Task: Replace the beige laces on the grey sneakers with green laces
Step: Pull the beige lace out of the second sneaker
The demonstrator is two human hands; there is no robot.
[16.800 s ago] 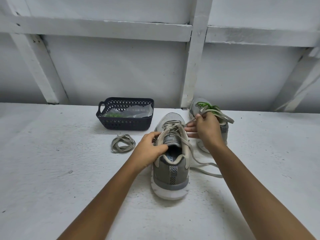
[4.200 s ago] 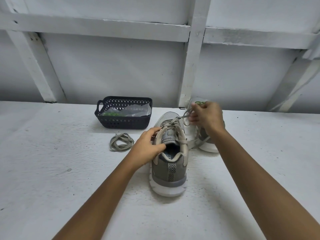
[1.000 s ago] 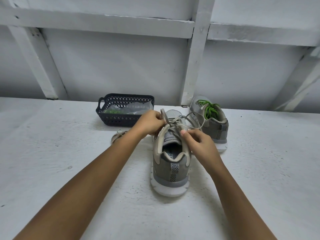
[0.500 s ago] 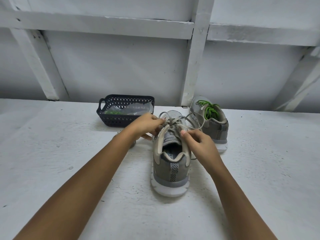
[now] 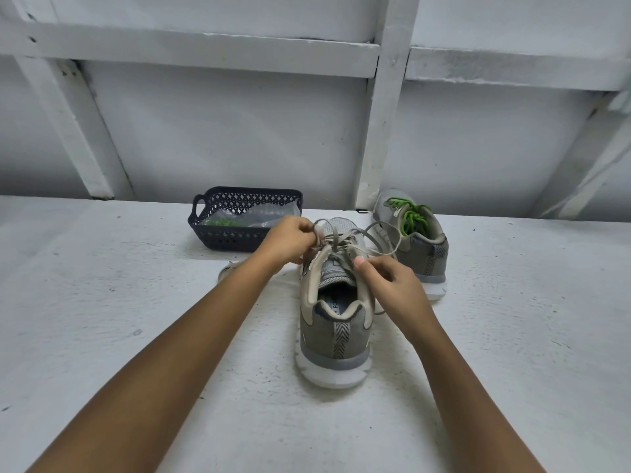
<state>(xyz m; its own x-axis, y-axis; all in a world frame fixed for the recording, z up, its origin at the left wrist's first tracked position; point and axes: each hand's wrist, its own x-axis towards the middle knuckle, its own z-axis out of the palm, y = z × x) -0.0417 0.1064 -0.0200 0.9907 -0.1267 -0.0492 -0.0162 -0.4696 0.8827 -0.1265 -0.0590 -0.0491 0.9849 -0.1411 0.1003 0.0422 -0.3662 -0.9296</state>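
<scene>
The fingers (image 5: 309, 234) of my left hand (image 5: 288, 242) are curled tight. They pinch the beige lace (image 5: 342, 241) just above the upper eyelets on the left side of the near grey sneaker (image 5: 334, 339). My right hand (image 5: 392, 285) is at the opposite side of the tongue. Its thumb and forefinger pinch the same lace by the right-hand eyelets, and its other fingers are curled underneath. Between my two hands the lace crosses the tongue loosely, and a slack loop of it swings out to the right.

The near sneaker stands on the white worktop (image 5: 102, 302) between my forearms, with its heel toward me and its toe pointing away. The second grey sneaker (image 5: 428, 249) stands just beyond it to the right, close to the wall (image 5: 239, 131), and is already threaded with a green lace (image 5: 411, 218).

Beyond my left hand sits a dark plastic basket (image 5: 211, 235). It holds a clear plastic bag (image 5: 264, 215) with something green inside. A loose beige lace (image 5: 227, 270) lies on the worktop, mostly hidden behind my left forearm.
</scene>
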